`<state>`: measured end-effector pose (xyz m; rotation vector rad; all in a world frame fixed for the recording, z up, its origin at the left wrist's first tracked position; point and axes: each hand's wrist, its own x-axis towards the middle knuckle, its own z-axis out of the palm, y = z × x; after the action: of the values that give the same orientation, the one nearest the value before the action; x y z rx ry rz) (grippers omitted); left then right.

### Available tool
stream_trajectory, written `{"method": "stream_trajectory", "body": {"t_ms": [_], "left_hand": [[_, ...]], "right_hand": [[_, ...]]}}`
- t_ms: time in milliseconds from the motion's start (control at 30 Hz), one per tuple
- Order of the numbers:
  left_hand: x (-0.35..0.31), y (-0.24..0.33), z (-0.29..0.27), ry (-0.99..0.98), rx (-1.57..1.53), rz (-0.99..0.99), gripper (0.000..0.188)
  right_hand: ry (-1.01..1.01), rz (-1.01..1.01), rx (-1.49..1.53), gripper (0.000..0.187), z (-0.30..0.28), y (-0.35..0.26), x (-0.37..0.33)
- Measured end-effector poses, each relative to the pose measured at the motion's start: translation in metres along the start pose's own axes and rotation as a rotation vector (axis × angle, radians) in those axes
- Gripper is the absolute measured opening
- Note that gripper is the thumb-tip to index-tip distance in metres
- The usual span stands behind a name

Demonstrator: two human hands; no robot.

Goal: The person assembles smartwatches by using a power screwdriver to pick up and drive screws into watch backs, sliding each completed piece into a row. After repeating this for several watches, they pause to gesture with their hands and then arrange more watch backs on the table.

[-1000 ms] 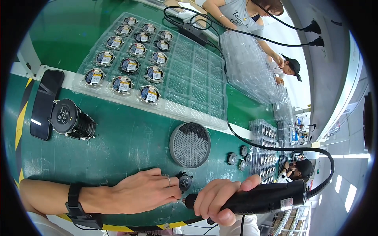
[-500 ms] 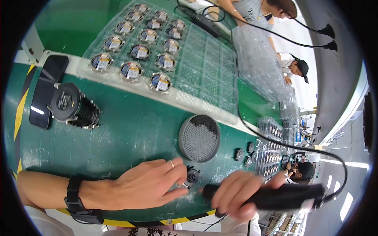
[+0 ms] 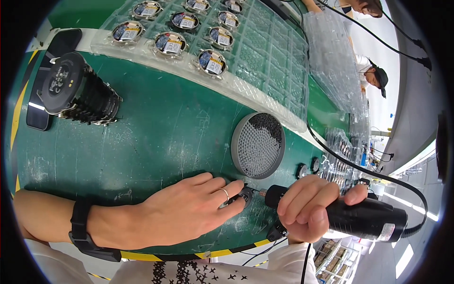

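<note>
My right hand (image 3: 302, 210) is wrapped round a black corded electric screwdriver (image 3: 366, 218), held almost level. Its thin bit points left at a small round black watch part (image 3: 244, 195) on the green bench. My left hand (image 3: 184, 208), a ring on one finger, holds this part down with its fingertips, which partly cover it. The bit's tip is at the part's edge; whether they touch I cannot tell. Just beyond my fingers sits a round grey dimpled dish (image 3: 255, 154), with tiny dark screws (image 3: 266, 124) heaped along its far side.
At left stands a tall stack of black round parts (image 3: 80, 90), beside a dark phone (image 3: 40, 106). Clear trays (image 3: 269, 61) holding open watch cases (image 3: 211, 62) line the back. More black parts (image 3: 301, 170) lie right of the dish. The screwdriver's cable (image 3: 369, 170) arcs at right; other people sit beyond.
The view has shifted, so the bench appears closer. My right hand has brought the screwdriver bit to the black part, and my left fingers now cover more of that part.
</note>
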<state>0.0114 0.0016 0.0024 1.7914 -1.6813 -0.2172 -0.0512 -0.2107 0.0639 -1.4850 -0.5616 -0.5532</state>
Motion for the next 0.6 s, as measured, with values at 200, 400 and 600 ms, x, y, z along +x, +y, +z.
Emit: {"method": "stream_trajectory", "body": {"t_ms": [200, 400, 600], "left_hand": [[-0.0026, -0.0011, -0.0003, -0.013, -0.032, -0.008, 0.044], [-0.0014, 0.0006, 0.0008, -0.008, -0.01, -0.017, 0.041], [-0.0002, -0.0004, 0.0032, 0.02, -0.004, -0.01, 0.038]], "right_hand": [[0.064, 0.053, 0.069, 0.058, 0.005, -0.0066, -0.0091], [0.016, 0.055, 0.082, 0.061, -0.0026, -0.0032, -0.0093], [-0.002, 0.077, 0.053, 0.063, -0.0032, -0.0033, -0.0078]]}}
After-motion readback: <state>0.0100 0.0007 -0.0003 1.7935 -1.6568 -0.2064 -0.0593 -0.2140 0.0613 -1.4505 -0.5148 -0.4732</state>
